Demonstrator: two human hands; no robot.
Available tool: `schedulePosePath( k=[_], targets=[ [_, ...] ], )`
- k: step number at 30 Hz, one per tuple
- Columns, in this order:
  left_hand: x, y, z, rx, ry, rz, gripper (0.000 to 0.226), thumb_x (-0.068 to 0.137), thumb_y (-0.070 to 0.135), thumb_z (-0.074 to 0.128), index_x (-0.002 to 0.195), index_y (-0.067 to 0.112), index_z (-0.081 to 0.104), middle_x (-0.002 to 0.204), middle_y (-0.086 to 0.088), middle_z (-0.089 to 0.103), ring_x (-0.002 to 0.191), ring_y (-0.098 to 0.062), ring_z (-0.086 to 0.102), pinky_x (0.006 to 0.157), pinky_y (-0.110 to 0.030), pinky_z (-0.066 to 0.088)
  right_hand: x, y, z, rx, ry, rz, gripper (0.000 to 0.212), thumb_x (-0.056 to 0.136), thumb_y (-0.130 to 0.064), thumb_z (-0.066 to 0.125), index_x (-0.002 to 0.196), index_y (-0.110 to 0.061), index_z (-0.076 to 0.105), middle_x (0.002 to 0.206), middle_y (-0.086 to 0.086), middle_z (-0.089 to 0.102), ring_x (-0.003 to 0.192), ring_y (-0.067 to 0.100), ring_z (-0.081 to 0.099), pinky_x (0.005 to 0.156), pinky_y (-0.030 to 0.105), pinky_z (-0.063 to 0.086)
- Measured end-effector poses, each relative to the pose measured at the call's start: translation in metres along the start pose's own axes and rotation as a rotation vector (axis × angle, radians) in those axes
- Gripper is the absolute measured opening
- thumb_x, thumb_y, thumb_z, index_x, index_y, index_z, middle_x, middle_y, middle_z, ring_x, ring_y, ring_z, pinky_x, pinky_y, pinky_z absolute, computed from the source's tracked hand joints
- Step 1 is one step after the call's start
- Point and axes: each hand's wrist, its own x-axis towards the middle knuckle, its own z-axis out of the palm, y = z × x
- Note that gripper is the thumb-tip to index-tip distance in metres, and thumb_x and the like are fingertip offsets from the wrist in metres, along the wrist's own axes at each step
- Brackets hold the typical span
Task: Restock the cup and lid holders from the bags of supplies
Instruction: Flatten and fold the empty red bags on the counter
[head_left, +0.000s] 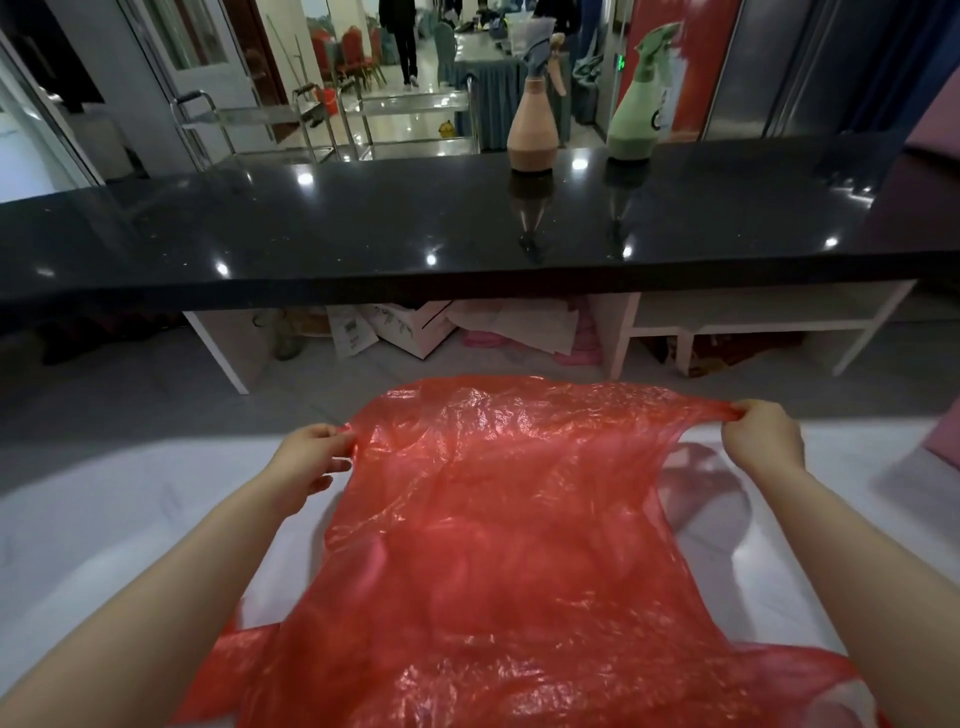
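A thin red plastic bag (498, 519) is stretched flat over a white table (104, 519) in front of me. My left hand (306, 462) pinches the bag's far left corner. My right hand (761, 436) pinches its far right corner, pulling the plastic taut. The bag looks limp, and I cannot tell whether anything is inside. No cups, lids or holders are in view.
Beyond the table runs a black glossy counter (363, 234) with a pink spray bottle (532, 124) and a green spray bottle (636, 109) on it. Boxes and papers (415, 327) lie under the counter. Metal carts (332, 124) and a person's legs (408, 47) are far behind.
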Motion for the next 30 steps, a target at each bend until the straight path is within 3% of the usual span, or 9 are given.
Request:
schedulePosePath(
  k=[5,8,10,14,16,19,21,26,30],
  targets=[
    [0.019,0.012,-0.017,-0.295,0.054,-0.08,0.026,0.1,0.012,0.047,0.074,0.011,0.05,0.038,0.002,0.043,0.028,-0.005,0.037,0.05,-0.024,0.033,0.009,0.011,-0.008,0.015,0.018,-0.007,0.03,0.086,-0.006,0.052,0.107,-0.016,0.071,0.096,0.013,0.068,0.084,0.035,0.055,0.072,0.032,0.042],
    [0.03,0.022,-0.026,-0.328,0.115,-0.095,0.025,0.1,0.01,0.046,0.074,0.011,0.05,0.044,-0.002,0.046,0.029,-0.007,0.039,0.041,-0.017,0.04,0.015,0.013,-0.011,0.008,0.032,-0.041,0.03,0.088,-0.004,0.052,0.107,-0.016,0.071,0.102,0.013,0.069,0.091,0.035,0.058,0.073,0.032,0.043],
    [0.035,0.03,-0.026,-0.168,0.199,-0.002,0.022,0.099,0.012,0.048,0.078,0.011,0.053,0.063,-0.009,0.051,0.043,-0.014,0.049,0.044,-0.021,0.046,0.018,0.009,-0.011,0.008,0.073,-0.069,0.033,0.088,-0.001,0.048,0.109,-0.018,0.066,0.101,0.013,0.068,0.087,0.034,0.056,0.071,0.033,0.042],
    [0.043,0.038,-0.037,0.54,0.404,0.371,0.007,0.097,0.025,0.053,0.094,0.019,0.051,0.083,-0.002,0.055,0.068,-0.019,0.053,0.058,-0.033,0.04,0.028,0.005,-0.014,-0.029,0.122,-0.09,0.031,0.09,0.001,0.044,0.114,-0.017,0.047,0.091,0.01,0.056,0.076,0.03,0.049,0.064,0.035,0.04],
    [0.047,0.038,-0.041,0.604,0.375,0.445,0.003,0.097,0.025,0.052,0.097,0.023,0.051,0.084,0.0,0.055,0.066,-0.011,0.051,0.056,-0.028,0.037,0.033,0.005,-0.014,-0.084,0.135,-0.12,0.029,0.091,-0.001,0.043,0.115,-0.017,0.047,0.09,0.01,0.057,0.076,0.03,0.049,0.061,0.034,0.038],
    [0.052,0.035,-0.039,0.603,0.397,0.451,0.009,0.096,0.025,0.053,0.1,0.017,0.055,0.088,-0.003,0.059,0.072,-0.016,0.054,0.064,-0.034,0.042,0.039,0.003,-0.008,-0.109,0.137,-0.152,0.028,0.092,-0.004,0.043,0.117,-0.014,0.05,0.102,0.016,0.063,0.087,0.036,0.057,0.064,0.036,0.041],
    [0.052,0.03,-0.031,0.46,0.383,0.348,0.019,0.096,0.029,0.054,0.099,0.01,0.059,0.092,-0.009,0.064,0.075,-0.023,0.058,0.066,-0.036,0.046,0.04,0.001,-0.001,-0.099,0.098,-0.15,0.03,0.092,-0.007,0.046,0.121,-0.013,0.051,0.107,0.019,0.063,0.093,0.039,0.059,0.068,0.037,0.043],
    [0.046,0.015,-0.017,-0.357,0.172,-0.106,0.06,0.089,0.065,0.043,0.093,0.007,0.061,0.083,-0.009,0.069,0.075,-0.025,0.066,0.07,-0.038,0.052,0.045,0.007,0.01,-0.086,0.045,-0.157,0.037,0.088,-0.004,0.047,0.123,-0.014,0.052,0.107,0.022,0.064,0.094,0.041,0.059,0.068,0.036,0.041],
    [0.047,-0.011,-0.011,-0.248,0.118,-0.049,0.035,0.093,0.046,0.055,0.084,0.013,0.06,0.072,-0.005,0.05,0.059,-0.016,0.045,0.055,-0.028,0.038,0.055,0.013,0.014,-0.032,0.05,-0.128,0.035,0.087,-0.001,0.046,0.12,-0.01,0.052,0.108,0.024,0.063,0.096,0.042,0.059,0.071,0.036,0.041]
  ],
)
